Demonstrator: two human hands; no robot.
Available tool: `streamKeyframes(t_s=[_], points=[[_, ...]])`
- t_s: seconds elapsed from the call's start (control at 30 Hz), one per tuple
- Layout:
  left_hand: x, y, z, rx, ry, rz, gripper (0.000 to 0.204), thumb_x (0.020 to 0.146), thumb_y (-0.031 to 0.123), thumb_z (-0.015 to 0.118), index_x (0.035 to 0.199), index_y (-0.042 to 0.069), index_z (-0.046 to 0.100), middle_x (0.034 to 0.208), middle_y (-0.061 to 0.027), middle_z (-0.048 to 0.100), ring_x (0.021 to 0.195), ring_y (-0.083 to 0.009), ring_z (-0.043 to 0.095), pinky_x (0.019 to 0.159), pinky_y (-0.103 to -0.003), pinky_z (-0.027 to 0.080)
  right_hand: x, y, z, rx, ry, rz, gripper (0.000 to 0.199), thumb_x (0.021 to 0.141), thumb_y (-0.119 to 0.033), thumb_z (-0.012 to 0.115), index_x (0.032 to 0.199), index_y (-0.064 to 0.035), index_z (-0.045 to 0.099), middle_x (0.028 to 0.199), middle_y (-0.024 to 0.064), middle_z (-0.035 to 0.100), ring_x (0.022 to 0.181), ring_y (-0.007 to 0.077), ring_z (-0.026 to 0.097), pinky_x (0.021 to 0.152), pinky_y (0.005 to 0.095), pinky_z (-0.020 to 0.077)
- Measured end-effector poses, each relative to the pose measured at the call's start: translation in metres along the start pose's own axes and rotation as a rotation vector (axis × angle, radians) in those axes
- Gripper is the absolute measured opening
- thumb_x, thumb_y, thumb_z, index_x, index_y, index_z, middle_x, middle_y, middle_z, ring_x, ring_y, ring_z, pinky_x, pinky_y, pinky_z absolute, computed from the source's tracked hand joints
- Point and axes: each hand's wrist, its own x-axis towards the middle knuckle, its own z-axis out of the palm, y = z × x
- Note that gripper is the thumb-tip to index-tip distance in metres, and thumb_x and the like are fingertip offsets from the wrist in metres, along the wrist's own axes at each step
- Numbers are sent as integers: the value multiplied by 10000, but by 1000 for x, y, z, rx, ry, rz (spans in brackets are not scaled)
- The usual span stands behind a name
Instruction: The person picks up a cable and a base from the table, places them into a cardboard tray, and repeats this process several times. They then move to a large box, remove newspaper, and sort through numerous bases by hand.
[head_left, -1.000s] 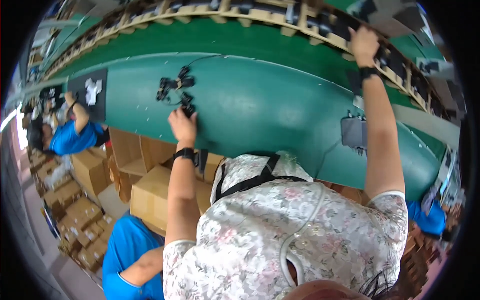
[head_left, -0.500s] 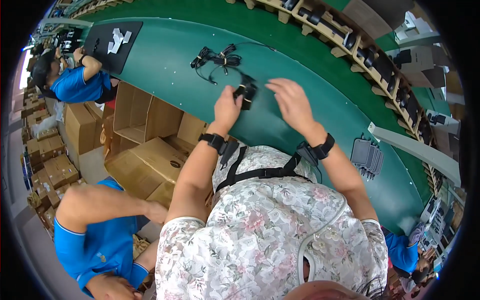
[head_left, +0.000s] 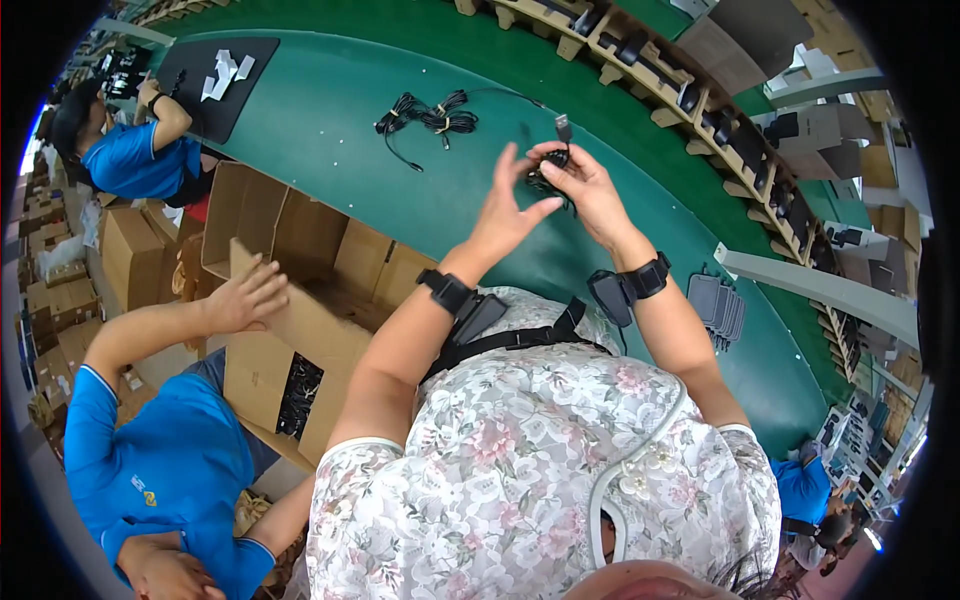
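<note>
A coiled black USB cable is held in my right hand above the green table, its plug sticking up past the fingers. Close to the coil's left side, my left hand is open, with thumb and fingers spread around that side. Whether its fingertips touch the cable I cannot tell. Farther left on the table lie two bundled black cables, one of them with a loose end stretching to the right.
Grey flat cases lie on the table at right, near a metal post. Open cartons stand at the left edge. A co-worker's hand is over a carton flap. A wooden rack runs along the far side.
The dark item in my left hand has gone from it. My right hand, empty before, now grips the coiled cable. The co-worker at left has tipped a carton, showing black contents.
</note>
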Motion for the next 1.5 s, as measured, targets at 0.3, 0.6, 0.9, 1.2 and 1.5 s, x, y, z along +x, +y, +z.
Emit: streamKeyframes(t_s=[0.3, 0.6, 0.9, 1.2, 1.5], points=[[-7, -32, 7, 484, -293, 65, 238, 726, 280, 641, 874, 102, 588, 868, -61, 595, 881, -285, 535, 763, -424, 383, -10, 6, -37, -1041, 182, -237, 297, 885, -224, 531, 1116, -36, 530, 948, 122, 633, 868, 243, 612, 743, 303, 466], [-43, -46, -13, 279, -49, -99, 609, 699, 304, 685, 1155, -13, 433, 1136, -189, 476, 1065, -332, 450, 900, -431, 340, 8, 23, -8, -1706, -57, 64, 304, 870, -309, 517, 1105, -117, 534, 932, 149, 624, 835, 309, 604, 660, 391, 481], [-16, -29, -23, 116, 120, -81, 687, 698, 289, 699, 1218, -34, 386, 1211, -227, 439, 1138, -377, 411, 966, -431, 336, 11, 0, -15, -1668, 77, -280, 361, 830, -234, 573, 1155, -88, 514, 975, 165, 602, 807, 297, 601, 689, 365, 482], [2, 2, 9, -809, -630, -545, 364, 867, 289, 557, 1076, 5, 470, 870, -101, 591, 719, -160, 584, 654, -254, 454, -15, -12, -12, 273, 172, 171, 277, 932, -157, 434, 1179, -30, 432, 894, 66, 564, 792, 129, 536, 705, 259, 452], [9, 0, 36, -366, -976, -519, 174, 837, 191, 575, 835, 17, 570, 639, -33, 556, 555, -103, 519, 498, -246, 404, -70, -18, -45, -19, 218, 84, 207, 931, -171, 429, 1090, -38, 429, 886, 79, 549, 757, 143, 536, 683, 268, 445]])
